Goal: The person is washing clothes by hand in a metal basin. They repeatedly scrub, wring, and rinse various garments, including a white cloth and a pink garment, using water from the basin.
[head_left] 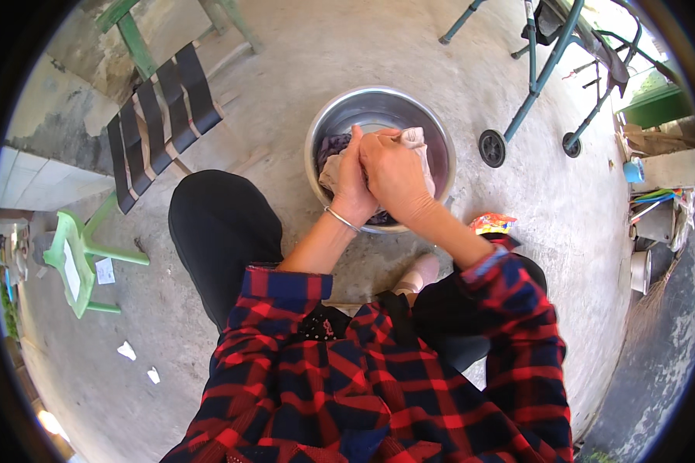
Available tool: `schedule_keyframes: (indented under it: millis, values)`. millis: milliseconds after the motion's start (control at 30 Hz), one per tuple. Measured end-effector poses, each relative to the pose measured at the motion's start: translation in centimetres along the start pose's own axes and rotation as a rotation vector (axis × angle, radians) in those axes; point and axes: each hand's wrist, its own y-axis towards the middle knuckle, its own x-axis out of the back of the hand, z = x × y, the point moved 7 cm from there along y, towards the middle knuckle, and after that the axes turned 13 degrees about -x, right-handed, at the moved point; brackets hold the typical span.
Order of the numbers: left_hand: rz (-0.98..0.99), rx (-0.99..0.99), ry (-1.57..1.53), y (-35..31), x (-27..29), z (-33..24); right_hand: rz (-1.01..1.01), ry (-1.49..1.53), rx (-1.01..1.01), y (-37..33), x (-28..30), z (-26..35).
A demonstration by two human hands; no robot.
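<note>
A round metal basin (314,123) stands on the concrete floor between my knees. My left hand (350,179) and my right hand (396,168) meet over it, with fingers closed around a bunched light beige cloth (414,139). Part of the cloth sticks out beyond my right hand, and more shows beside my left wrist. Dark patterned cloth (334,145) lies lower in the basin, partly hidden by my hands. A metal bangle (342,219) circles my left wrist.
An orange packet (493,224) lies right of the basin. A wheeled walking frame (544,85) stands at the far right. To the left are a black-strapped chair (162,119) and a green plastic stool (89,251). White scraps (127,351) lie on the floor.
</note>
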Motion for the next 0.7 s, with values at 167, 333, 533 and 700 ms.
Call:
schedule_keyframes:
  millis: [167, 333, 533, 700]
  values:
    - [-0.216, -0.007, 0.087, -1.1, 2.3, -0.3, -0.073, -0.015, -0.023, -0.5, -0.7, -0.6]
    - [-0.227, -0.088, 0.192, -0.7, 3.0, -0.9, -0.001, 0.173, -0.365, 0.6, 0.4, -4.2]
    - [-0.34, -0.119, 0.224, 0.0, 4.6, -1.0, 0.258, 0.492, -0.629, -0.3, -2.0, -8.5]
    - [-0.391, -0.146, 0.264, 0.4, 4.1, -2.2, 0.423, 0.882, -0.713, -1.8, -3.8, -8.8]
